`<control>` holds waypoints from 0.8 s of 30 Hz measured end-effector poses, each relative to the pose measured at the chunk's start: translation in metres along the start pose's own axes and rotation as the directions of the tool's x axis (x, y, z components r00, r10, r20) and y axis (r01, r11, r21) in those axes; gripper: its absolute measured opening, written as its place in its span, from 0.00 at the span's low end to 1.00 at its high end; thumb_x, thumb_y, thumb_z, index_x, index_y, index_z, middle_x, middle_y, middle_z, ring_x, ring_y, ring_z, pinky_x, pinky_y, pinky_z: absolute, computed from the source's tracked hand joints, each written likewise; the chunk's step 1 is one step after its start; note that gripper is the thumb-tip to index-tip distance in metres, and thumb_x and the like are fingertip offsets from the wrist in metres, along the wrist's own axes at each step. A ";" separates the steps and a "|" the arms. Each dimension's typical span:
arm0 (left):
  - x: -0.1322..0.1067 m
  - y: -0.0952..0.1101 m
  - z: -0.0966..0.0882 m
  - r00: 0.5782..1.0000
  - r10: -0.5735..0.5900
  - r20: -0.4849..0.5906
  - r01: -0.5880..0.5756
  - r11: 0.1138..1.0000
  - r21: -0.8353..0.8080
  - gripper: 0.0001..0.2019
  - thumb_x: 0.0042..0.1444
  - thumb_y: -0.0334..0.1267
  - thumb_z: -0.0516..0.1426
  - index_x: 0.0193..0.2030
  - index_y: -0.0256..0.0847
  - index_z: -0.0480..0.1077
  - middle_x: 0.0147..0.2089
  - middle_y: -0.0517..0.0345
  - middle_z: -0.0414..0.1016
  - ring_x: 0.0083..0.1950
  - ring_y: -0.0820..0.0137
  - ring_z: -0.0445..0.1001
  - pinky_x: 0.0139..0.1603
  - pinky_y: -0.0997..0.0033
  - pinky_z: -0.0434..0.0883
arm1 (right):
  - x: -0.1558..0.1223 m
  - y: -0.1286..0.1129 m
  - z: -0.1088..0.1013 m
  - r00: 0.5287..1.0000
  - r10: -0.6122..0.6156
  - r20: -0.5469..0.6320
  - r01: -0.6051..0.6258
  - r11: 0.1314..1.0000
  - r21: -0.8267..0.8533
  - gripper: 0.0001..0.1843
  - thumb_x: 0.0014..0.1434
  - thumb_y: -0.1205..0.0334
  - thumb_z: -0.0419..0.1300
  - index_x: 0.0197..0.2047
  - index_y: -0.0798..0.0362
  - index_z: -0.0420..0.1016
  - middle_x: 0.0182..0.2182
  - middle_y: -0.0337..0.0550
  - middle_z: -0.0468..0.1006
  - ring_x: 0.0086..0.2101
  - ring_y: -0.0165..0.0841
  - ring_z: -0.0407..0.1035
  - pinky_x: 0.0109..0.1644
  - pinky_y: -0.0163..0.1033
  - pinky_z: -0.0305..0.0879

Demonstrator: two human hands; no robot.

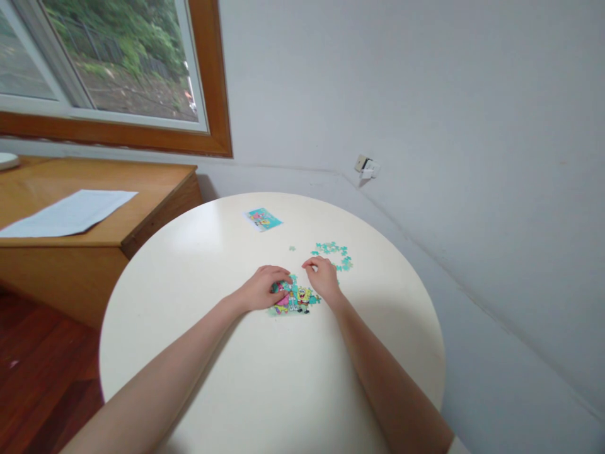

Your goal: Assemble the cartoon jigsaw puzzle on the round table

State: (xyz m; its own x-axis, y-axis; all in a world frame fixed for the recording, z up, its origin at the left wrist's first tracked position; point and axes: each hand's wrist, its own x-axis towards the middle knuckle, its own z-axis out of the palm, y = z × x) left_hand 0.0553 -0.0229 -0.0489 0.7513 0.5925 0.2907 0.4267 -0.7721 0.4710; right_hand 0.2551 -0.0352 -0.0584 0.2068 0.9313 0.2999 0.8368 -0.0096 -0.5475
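A small, partly joined cartoon jigsaw (pixel 297 300) lies in the middle of the round cream table (pixel 227 265). My left hand (pixel 265 287) rests on its left part, fingers curled down and pressing on the pieces. My right hand (pixel 323 275) sits at the puzzle's upper right edge, fingers bent in a pinch; whether a piece is between them is hidden. Several loose teal pieces (pixel 336 253) lie just beyond my right hand, and one stray piece (pixel 292 248) lies apart to their left.
A small picture card (pixel 263 219) lies near the table's far edge. A wooden desk (pixel 142 208) with a white sheet of paper (pixel 70 212) stands to the left under a window (pixel 108 63). A wall socket (pixel 367 166) is behind the table.
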 end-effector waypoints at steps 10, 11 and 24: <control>0.000 0.000 0.000 1.000 0.000 -0.005 0.000 1.000 -0.002 0.14 0.51 0.36 0.57 0.46 0.42 0.73 0.54 0.48 0.74 0.56 0.60 0.70 0.60 0.56 0.64 | 0.001 0.001 0.000 1.000 -0.004 0.000 0.004 1.000 0.002 0.13 0.54 0.69 0.53 0.27 0.48 0.78 0.34 0.39 0.79 0.40 0.33 0.70 0.51 0.39 0.60; 0.000 0.000 0.000 1.000 -0.003 -0.005 0.003 1.000 -0.001 0.14 0.51 0.36 0.57 0.46 0.42 0.73 0.54 0.49 0.74 0.56 0.60 0.70 0.60 0.56 0.64 | 0.001 0.001 0.000 1.000 -0.004 0.000 0.004 1.000 0.004 0.13 0.54 0.69 0.53 0.27 0.49 0.78 0.34 0.39 0.79 0.40 0.33 0.70 0.51 0.39 0.60; 0.000 -0.003 0.003 1.000 0.007 -0.017 -0.007 1.000 0.006 0.13 0.52 0.37 0.57 0.46 0.43 0.73 0.54 0.50 0.74 0.55 0.61 0.71 0.59 0.58 0.65 | 0.001 0.003 0.002 1.000 -0.018 -0.012 0.019 1.000 0.016 0.13 0.54 0.69 0.53 0.27 0.48 0.78 0.33 0.38 0.79 0.39 0.33 0.71 0.50 0.38 0.61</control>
State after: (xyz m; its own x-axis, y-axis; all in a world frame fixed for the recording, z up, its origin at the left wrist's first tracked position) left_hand 0.0554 -0.0215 -0.0531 0.7457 0.5909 0.3078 0.4247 -0.7775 0.4637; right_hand 0.2569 -0.0333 -0.0611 0.1975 0.9269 0.3192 0.8320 0.0137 -0.5546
